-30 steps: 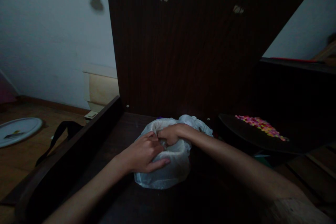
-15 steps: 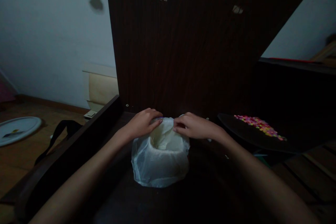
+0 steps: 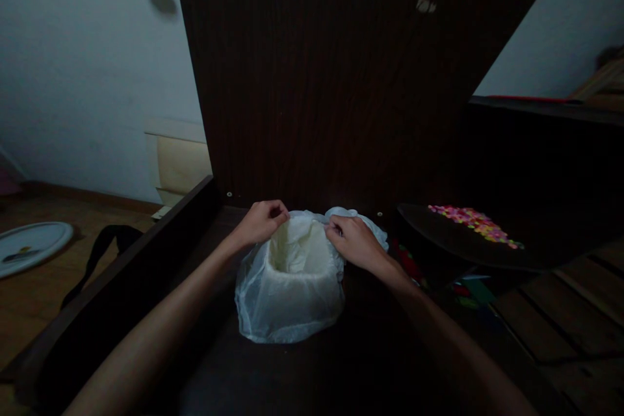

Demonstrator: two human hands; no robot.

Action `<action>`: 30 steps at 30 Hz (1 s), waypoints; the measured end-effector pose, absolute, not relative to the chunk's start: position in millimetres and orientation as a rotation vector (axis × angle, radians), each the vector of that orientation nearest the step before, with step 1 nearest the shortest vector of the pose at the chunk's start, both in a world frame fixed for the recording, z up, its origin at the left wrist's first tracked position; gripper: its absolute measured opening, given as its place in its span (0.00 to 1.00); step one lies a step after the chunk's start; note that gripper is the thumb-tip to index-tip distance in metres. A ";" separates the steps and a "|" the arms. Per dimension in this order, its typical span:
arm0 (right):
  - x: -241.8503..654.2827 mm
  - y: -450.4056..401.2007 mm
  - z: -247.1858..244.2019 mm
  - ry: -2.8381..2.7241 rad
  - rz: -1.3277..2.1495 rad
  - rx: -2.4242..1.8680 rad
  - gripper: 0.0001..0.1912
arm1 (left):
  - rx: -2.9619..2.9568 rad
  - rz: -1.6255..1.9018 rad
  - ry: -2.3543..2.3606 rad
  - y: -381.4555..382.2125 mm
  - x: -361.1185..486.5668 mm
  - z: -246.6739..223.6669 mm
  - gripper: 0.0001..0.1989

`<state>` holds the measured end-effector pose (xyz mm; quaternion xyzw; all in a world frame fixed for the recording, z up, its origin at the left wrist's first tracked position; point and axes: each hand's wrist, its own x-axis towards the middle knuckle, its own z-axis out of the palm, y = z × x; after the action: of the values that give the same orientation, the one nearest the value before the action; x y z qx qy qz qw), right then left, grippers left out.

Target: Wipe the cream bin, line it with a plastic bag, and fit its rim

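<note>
A small container lined with a thin white plastic bag [image 3: 297,305] stands on the dark wooden surface, its opening facing up. The bag is folded over the rim and hangs down around the outside. At the rim's back left corner, my left hand [image 3: 263,221] pinches the bag's edge. My right hand [image 3: 353,239] is closed on the bag at the back right corner. Behind my right hand, more of the bag lies bunched against the upright panel. The container itself is covered by the bag.
A dark upright panel [image 3: 322,97] rises behind the bag. To the right, colourful small pieces [image 3: 472,222] lie on a dark curved shelf [image 3: 424,231]. A raised wooden edge [image 3: 141,266] runs along the left. A white oval object [image 3: 53,237] rests on the floor beyond it.
Both hands have moved slightly apart along the rim, and the opening shows wider. More bunched bag now shows behind my right hand. The view has shifted a little.
</note>
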<state>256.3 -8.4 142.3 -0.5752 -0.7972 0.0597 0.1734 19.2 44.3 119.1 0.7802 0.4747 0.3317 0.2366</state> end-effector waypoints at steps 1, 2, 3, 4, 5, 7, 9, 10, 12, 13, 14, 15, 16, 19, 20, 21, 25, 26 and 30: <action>258.5 -9.6 141.6 -2.229 0.178 -1.633 0.10 | 2.116 0.928 1.332 44.3 18.0 118.4 0.13; 260.9 -10.7 141.2 -2.206 0.186 -1.634 0.11 | 2.096 0.941 1.359 44.6 16.6 117.8 0.12; 263.3 -11.4 141.0 -2.192 0.194 -1.633 0.12 | 2.079 0.948 1.380 45.2 15.3 117.2 0.12; 265.2 -11.8 141.1 -2.182 0.199 -1.623 0.13 | 2.066 0.951 1.393 45.9 14.2 116.6 0.11; 266.6 -11.7 141.5 -2.170 0.202 -1.605 0.14 | 2.058 0.950 1.399 46.6 13.5 116.3 0.11; 266.3 -10.2 142.9 -2.135 0.214 -1.537 0.11 | 2.053 0.955 1.390 47.6 13.3 116.2 0.10; 261.7 -7.5 143.7 -2.113 0.214 -1.463 0.06 | 2.055 0.980 1.353 47.8 15.0 116.9 0.09; 258.3 -6.0 143.5 -2.120 0.208 -1.443 0.05 | 2.065 1.002 1.307 47.7 16.2 117.6 0.11; 250.9 -3.2 141.7 -2.163 0.175 -1.449 0.05 | 2.119 1.031 1.180 47.7 18.8 119.3 0.16; 247.8 -2.3 140.5 -2.185 0.152 -1.470 0.04 | 2.163 1.020 1.117 47.9 19.9 120.2 0.17; 245.5 -1.8 139.4 -2.201 0.129 -1.496 0.03 | 2.211 0.992 1.070 48.2 20.7 121.0 0.16; 244.2 -2.0 138.7 -2.212 0.111 -1.516 0.04 | 2.252 0.951 1.047 48.6 21.3 121.8 0.14; 243.9 -2.8 138.5 -2.221 0.098 -1.528 0.05 | 2.278 0.906 1.051 49.1 21.6 122.4 0.12; 247.8 -9.4 141.9 -2.229 0.079 -1.545 0.06 | 2.279 0.846 1.099 49.9 20.9 123.8 0.08; 249.8 -12.6 144.0 -2.221 0.071 -1.563 0.06 | 2.271 0.851 1.113 49.8 20.4 124.2 0.07; 251.7 -16.2 146.4 -2.209 0.061 -1.592 0.05 | 2.265 0.860 1.126 49.4 19.7 124.6 0.07; 256.2 -28.5 155.8 -2.186 0.020 -1.777 0.06 | 2.244 0.932 1.215 47.1 17.0 126.8 0.08; 256.6 -30.5 158.1 -2.202 0.019 -1.821 0.07 | 2.235 0.949 1.240 46.5 16.3 127.5 0.08; 258.7 -34.7 170.0 -2.288 0.031 -1.951 0.10 | 2.175 1.015 1.314 43.9 13.1 129.7 0.07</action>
<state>258.7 -34.7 170.0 -0.6474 -0.7591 0.0102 0.0672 13.1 43.9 129.7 0.7787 0.4702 0.3634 0.2013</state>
